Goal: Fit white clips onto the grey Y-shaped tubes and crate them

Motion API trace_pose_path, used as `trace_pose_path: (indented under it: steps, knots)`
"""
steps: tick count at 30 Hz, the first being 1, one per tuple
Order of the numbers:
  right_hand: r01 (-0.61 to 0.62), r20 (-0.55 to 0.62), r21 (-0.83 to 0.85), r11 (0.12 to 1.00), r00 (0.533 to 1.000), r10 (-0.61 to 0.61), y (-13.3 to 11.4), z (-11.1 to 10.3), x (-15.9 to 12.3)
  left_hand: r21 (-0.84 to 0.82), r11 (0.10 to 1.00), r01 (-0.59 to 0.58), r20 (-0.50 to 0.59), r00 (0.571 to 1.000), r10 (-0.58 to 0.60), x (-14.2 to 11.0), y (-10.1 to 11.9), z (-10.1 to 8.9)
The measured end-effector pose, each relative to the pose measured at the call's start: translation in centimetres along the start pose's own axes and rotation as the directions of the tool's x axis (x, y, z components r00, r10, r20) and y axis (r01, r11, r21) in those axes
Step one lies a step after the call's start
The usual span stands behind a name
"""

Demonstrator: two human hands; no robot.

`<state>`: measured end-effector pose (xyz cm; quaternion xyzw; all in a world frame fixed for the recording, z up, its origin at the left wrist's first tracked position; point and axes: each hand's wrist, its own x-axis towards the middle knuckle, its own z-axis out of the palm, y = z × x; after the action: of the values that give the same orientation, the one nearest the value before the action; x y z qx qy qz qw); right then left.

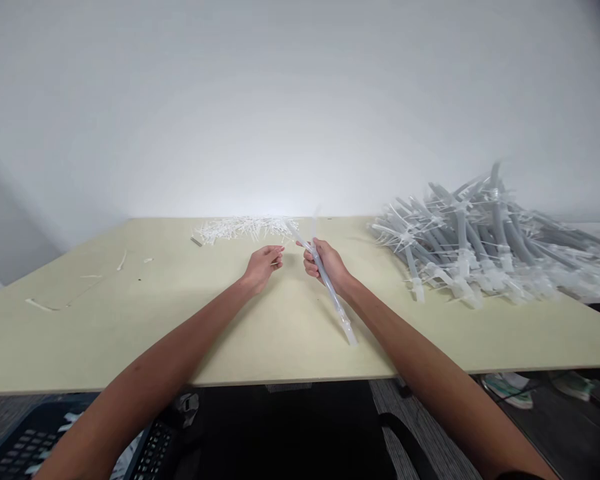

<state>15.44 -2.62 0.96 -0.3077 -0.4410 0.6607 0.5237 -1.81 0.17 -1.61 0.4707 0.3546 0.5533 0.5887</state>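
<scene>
My right hand [327, 263] is closed around a translucent, greyish plastic tube [333, 293] that slants down toward me. A pale end piece sits at the tube's lower tip, and its upper part forks beside my fingers. To the left, my left hand [264, 268] is pinched over the table, a short gap from the tube. What looks like a thin white cable tie [287, 245] pokes out from its fingertips; most of it is hidden or blurred. Behind both hands lies a loose heap of white cable ties [245, 229].
A large pile of grey tubes with pale end pieces and ties [480, 240] covers the table's right side. Stray white strips [43, 305] lie at left on the pale table [180, 360]. Below its front edge stands a dark crate [25, 440]; shoes [510, 390] show at lower right.
</scene>
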Motion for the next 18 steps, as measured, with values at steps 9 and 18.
trace_pose_path:
  steps: [9, 18]
  knots:
    - [-0.003, -0.006, -0.044, 0.999, 1.0, 0.003, 1.0, 0.0, 0.2, 0.007, 0.998, 0.066, 0.257, 0.964, -0.066, -0.9, -0.7, 0.7]
    - [-0.041, -0.001, 0.066, 0.997, 0.999, 0.041, 0.4, -0.2, 0.4, -0.017, 0.998, 0.058, 0.285, 0.957, -0.051, -1.3, 0.1, 1.3]
